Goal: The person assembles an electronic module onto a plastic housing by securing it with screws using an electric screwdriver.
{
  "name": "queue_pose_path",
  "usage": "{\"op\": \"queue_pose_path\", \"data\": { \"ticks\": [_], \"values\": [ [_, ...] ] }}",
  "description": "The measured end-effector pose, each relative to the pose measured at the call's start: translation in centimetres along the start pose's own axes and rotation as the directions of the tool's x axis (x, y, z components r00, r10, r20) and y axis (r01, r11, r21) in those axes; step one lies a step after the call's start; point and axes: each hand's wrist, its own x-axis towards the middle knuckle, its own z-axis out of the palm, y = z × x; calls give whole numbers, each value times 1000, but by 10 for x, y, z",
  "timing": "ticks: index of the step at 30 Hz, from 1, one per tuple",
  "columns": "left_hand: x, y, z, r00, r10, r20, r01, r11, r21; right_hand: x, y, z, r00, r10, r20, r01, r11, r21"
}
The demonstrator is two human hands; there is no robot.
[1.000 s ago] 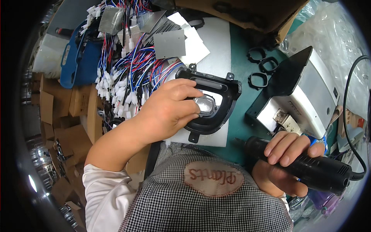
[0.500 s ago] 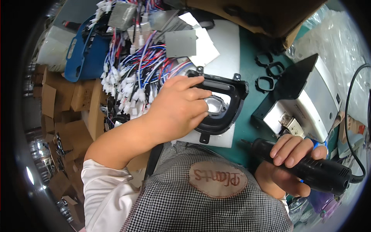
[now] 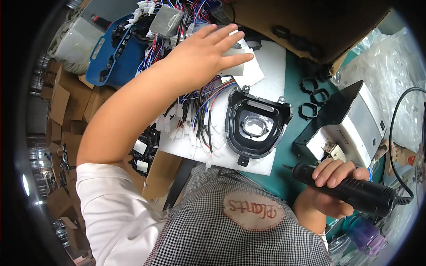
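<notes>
The right hand grips a black electric screwdriver at 4 o'clock, its long axis near level, tip pointing toward 9 o'clock. The left hand is spread flat over grey sheets at 12 o'clock. The black housing lies on white foam.

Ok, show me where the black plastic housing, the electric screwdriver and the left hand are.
black plastic housing (image 3: 232,128): head view, on its left rim.
electric screwdriver (image 3: 368,197): head view, on the black barrel behind the fingers.
left hand (image 3: 197,57): head view, on the back of the hand.
</notes>
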Motion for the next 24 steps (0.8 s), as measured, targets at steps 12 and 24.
{"op": "queue_pose_path", "data": {
  "ticks": [12,24],
  "values": [
    [7,-44,-16,993,-108,50,119,943,-310,1,2,-3,1000,-5,-3,5,1000,-7],
    [-90,-126,-91,584,-631,-511,597,760,-256,5,-10,-3,997,-40,72,41,999,-15]
  ]
}}
